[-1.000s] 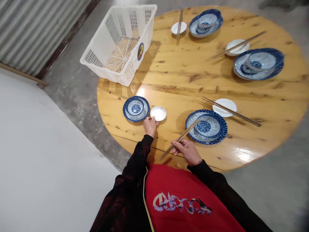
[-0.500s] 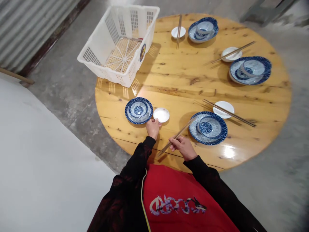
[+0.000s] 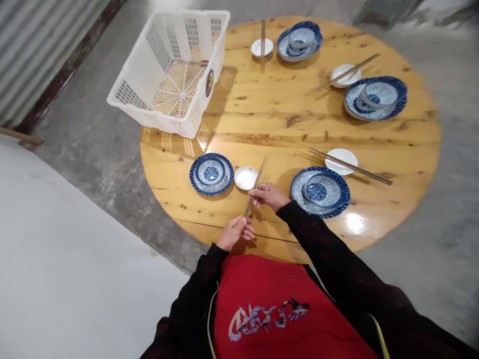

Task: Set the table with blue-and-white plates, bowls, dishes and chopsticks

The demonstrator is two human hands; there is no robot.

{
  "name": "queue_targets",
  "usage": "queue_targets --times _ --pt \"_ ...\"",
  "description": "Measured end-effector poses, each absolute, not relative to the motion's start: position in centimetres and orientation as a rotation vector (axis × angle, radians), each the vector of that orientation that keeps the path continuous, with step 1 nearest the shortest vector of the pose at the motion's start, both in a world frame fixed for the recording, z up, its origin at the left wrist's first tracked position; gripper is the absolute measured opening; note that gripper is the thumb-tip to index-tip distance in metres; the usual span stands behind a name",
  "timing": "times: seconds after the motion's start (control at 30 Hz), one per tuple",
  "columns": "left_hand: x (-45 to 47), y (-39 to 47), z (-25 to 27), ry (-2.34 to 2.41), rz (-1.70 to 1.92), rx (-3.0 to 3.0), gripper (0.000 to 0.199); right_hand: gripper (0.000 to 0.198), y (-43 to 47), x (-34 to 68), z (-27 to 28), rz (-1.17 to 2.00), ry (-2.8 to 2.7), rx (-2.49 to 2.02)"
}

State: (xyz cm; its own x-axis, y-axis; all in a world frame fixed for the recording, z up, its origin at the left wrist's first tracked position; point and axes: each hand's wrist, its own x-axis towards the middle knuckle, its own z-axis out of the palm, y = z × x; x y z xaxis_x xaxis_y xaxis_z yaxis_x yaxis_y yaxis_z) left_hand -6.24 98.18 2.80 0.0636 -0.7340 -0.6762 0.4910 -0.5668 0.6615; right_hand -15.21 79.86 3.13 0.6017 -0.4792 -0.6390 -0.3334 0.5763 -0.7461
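A pair of wooden chopsticks slants up and away over the near part of the round table. My right hand pinches it around the middle. At its lower end, my left hand touches the sticks with thumb and fingers closed on them. Just beyond my hands sits a small white dish, beside the chopsticks. Left of that dish, a blue-and-white bowl rests on a matching plate. Neither hand touches the dish or the plate.
A white plastic basket stands at the table's far left. Around the right side lie other settings: a plate with a bowl, a white dish bearing chopsticks, and two similar sets farther back. A white surface borders the left.
My left hand has let go of the small white dish and come back to the chopsticks' lower end. My right hand has carried the chopsticks left and turned them more upright, beside the dish.
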Motion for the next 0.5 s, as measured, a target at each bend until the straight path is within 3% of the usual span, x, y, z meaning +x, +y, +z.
queue_targets --times 0.27,0.5 --pt "-7.4 98.3 2.4 -0.171 -1.645 1.360 0.065 0.030 80.2 -14.5 1.2 -0.082 0.884 -0.926" --pt "-7.6 98.3 1.5 -0.160 -1.646 1.335 0.063 0.022 80.7 -14.4 1.0 -0.143 0.975 -0.849"
